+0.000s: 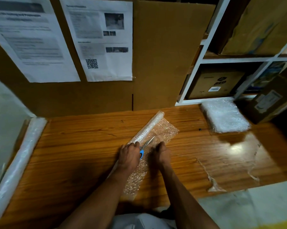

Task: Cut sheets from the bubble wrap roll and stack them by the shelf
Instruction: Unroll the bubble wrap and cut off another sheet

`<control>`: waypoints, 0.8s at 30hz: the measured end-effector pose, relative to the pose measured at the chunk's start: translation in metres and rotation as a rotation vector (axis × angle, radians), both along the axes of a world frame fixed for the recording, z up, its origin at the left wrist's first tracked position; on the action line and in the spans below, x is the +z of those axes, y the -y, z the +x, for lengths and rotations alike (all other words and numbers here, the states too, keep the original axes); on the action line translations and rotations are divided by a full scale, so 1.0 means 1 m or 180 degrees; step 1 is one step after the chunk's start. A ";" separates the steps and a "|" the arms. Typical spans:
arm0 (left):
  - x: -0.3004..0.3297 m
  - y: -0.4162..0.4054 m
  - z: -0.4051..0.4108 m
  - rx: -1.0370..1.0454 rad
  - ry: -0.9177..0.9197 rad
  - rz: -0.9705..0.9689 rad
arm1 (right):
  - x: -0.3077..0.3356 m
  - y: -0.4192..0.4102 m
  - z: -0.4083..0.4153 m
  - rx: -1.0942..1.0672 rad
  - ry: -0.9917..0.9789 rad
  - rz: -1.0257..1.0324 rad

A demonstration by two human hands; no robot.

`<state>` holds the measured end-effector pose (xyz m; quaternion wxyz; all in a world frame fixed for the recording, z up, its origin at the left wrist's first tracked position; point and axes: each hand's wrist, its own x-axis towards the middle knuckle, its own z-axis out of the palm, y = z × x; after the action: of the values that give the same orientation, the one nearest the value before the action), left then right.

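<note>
Wood table (83, 146) w/ white shelf (205, 61) at back right. Stack of cut sheets (226, 117) sits on table right at shelf base. Bubble wrap roll (147, 128) lies diagonal mid-table, unrolled sheet (164, 129) spread to its right and toward us. Both our forearms reach fwd, nearly parallel. Left hand (128, 155) grips blue-handled scissors (145, 146), blades pointing away along the roll. Right hand (161, 152) curled, knuckles up, pinching sheet edge just beside blades.
</note>
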<state>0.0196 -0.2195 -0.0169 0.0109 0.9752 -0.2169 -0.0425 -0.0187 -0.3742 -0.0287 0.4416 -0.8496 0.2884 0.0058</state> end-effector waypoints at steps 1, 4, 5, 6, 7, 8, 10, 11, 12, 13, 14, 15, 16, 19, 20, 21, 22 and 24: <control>0.001 0.001 -0.001 0.0074 -0.0044 -0.0034 | -0.002 0.000 -0.003 -0.0128 0.0124 0.0189; 0.007 0.003 0.002 0.0332 -0.0143 -0.0222 | -0.011 0.008 -0.011 -0.0092 0.0475 0.0450; 0.009 0.003 0.004 0.0383 -0.0160 -0.0279 | -0.015 0.013 -0.014 0.0027 0.0533 0.0389; 0.012 0.001 0.006 0.0404 -0.0190 -0.0333 | -0.018 0.019 -0.017 0.0122 0.0591 0.0294; 0.016 -0.001 0.008 0.0425 -0.0199 -0.0381 | -0.020 0.025 -0.019 0.0135 0.0615 0.0182; 0.021 -0.004 0.011 0.0460 -0.0198 -0.0439 | -0.020 0.031 -0.022 0.0089 0.0660 0.0167; 0.029 -0.010 0.016 0.0615 -0.0146 -0.0538 | -0.016 0.043 -0.027 -0.0083 0.0793 0.0074; 0.033 -0.013 0.019 0.0713 -0.0084 -0.0562 | -0.013 0.050 -0.030 -0.0188 0.0883 -0.0044; 0.035 -0.015 0.021 0.0814 -0.0043 -0.0605 | -0.009 0.056 -0.033 -0.0261 0.0954 -0.0130; 0.035 -0.018 0.024 0.0890 -0.0035 -0.0679 | -0.006 0.063 -0.036 -0.0343 0.0983 -0.0146; 0.035 -0.019 0.025 0.0897 -0.0047 -0.0801 | -0.003 0.069 -0.039 -0.0419 0.0966 -0.0141; 0.035 -0.018 0.025 0.0823 -0.0083 -0.0953 | -0.002 0.073 -0.041 -0.0491 0.0943 -0.0098; 0.033 -0.015 0.024 0.0672 -0.0200 -0.1186 | -0.003 0.076 -0.043 -0.0548 0.0906 -0.0090; 0.029 -0.002 0.011 0.0123 -0.0985 -0.1756 | -0.012 0.078 -0.050 -0.0402 0.1011 0.0180; 0.025 0.003 0.006 -0.0028 -0.1212 -0.1739 | -0.017 0.078 -0.051 -0.0358 0.1017 0.0155; 0.022 0.008 0.000 -0.0117 -0.1294 -0.1620 | -0.023 0.080 -0.052 -0.0307 0.0984 0.0155; 0.020 0.012 -0.004 -0.0141 -0.1254 -0.1467 | -0.020 0.078 -0.053 -0.0305 0.0896 0.0189; 0.020 0.015 -0.009 0.0056 -0.1037 -0.1275 | -0.017 0.078 -0.054 -0.0307 0.0718 0.0292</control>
<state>0.0109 -0.2348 0.0027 0.2390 0.9358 -0.2078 -0.1551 -0.0724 -0.4524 -0.0458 0.5094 -0.8089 0.2768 -0.0978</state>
